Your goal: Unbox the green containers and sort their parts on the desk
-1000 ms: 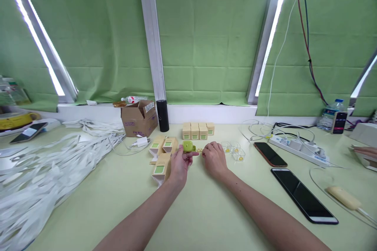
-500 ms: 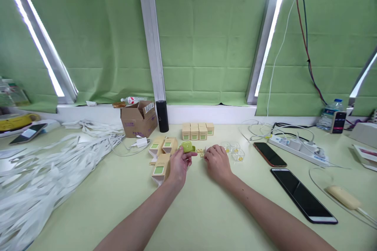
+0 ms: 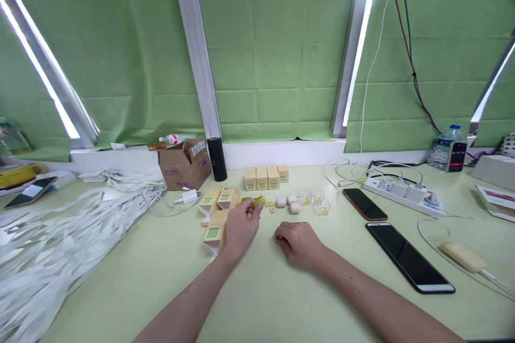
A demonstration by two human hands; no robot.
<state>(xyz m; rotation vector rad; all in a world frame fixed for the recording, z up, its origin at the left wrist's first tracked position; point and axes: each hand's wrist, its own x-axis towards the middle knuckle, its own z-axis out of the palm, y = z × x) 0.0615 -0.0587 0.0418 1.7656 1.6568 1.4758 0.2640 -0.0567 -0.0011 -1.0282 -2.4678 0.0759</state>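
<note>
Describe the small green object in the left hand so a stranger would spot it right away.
Start at the open brown cardboard box, then come right and nearer to three beige cartons. Beside them, the left hand holds the small green object at its fingertips. Unlike the cartons, beige with green patches, all that shows of it is green.

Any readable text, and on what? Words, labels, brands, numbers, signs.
None legible.
Cardboard box: purple print, white flap label, blurred.
Small tan boxes: green labels, too small.
Lying bottle: red-and-white label, blurred.
Bottle at right: label too small.
Lit phone: screen too small.
</note>
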